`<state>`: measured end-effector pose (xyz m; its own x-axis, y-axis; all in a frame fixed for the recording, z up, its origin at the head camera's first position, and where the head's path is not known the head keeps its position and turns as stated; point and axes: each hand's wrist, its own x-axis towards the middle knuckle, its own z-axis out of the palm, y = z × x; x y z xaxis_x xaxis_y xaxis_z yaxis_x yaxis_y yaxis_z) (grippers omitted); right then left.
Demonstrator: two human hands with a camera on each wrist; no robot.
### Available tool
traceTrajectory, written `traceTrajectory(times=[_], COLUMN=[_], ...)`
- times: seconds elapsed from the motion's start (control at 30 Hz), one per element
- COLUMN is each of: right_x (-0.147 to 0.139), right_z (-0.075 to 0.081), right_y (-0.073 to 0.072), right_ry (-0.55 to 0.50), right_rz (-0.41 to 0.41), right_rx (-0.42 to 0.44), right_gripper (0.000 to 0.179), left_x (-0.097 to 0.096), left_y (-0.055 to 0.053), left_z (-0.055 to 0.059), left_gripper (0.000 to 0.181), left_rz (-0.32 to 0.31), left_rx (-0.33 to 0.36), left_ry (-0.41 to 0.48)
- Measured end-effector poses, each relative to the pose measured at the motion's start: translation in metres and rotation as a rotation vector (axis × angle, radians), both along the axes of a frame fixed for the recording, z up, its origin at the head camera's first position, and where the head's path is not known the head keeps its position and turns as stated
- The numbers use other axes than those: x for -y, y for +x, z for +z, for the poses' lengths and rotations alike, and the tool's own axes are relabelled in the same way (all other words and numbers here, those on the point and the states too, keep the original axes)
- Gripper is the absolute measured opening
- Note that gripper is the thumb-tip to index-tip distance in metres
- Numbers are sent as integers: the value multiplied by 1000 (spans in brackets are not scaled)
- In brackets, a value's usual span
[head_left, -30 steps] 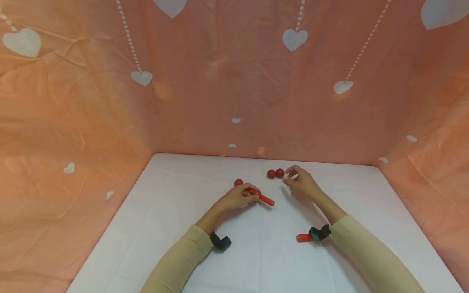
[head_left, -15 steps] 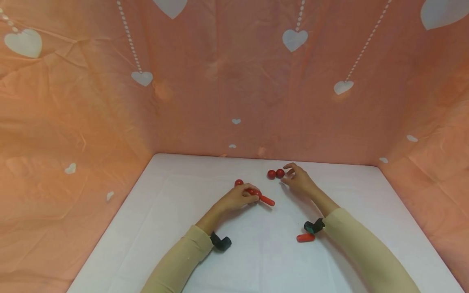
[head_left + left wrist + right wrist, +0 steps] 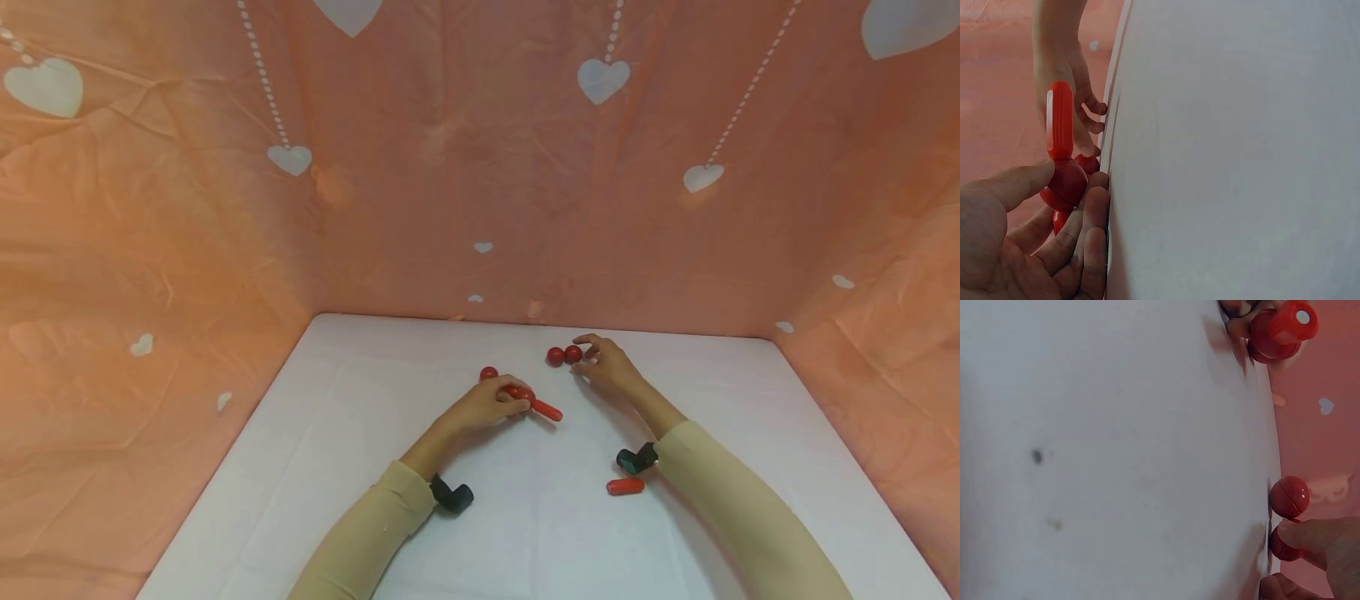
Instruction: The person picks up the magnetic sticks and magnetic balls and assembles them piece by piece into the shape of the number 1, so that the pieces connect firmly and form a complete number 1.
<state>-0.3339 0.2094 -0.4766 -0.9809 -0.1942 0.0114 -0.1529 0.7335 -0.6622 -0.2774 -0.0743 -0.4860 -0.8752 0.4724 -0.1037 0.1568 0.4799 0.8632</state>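
My left hand [image 3: 487,404] pinches a red ball-and-stick toy piece [image 3: 1066,184] between thumb and fingers. One red stick [image 3: 547,410] points out from its ball toward the right, and another red ball [image 3: 489,373] shows beyond the knuckles. Part of the piece is hidden by the fingers. At the back of the table, two red balls [image 3: 555,357] sit side by side. My right hand [image 3: 613,367] is at the right-hand ball [image 3: 573,354], fingers spread on its far side and thumb on its near side. In the right wrist view the thumb [image 3: 1310,534] overlaps that ball.
A loose red stick [image 3: 626,487] lies on the white table [image 3: 480,533] near the right wrist's camera [image 3: 636,459]. An orange cloth [image 3: 525,208] with white hearts encloses the back and both sides.
My right hand has shifted left until its thumb and fingers straddle the right-hand ball. The right forearm moved left too, uncovering the loose stick. The left hand stays still.
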Motion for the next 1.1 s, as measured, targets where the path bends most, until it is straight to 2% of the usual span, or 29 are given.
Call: traceTrajectory(times=[0.27, 0.73, 1.1], right_x=[1, -3, -11], right_z=[-2, -4, -2], right_y=[0, 4, 13], right_ry=[9, -27, -64], right_rz=[17, -70, -90], right_rx=[-32, 43, 26], right_gripper=[42, 41, 38], left_x=[0, -2, -2], left_y=[-1, -1, -1], left_z=[-1, -3, -2], left_gripper=[31, 31, 29], left_rz=[-7, 19, 28], left_rx=[-5, 14, 16], left_ry=[1, -6, -10])
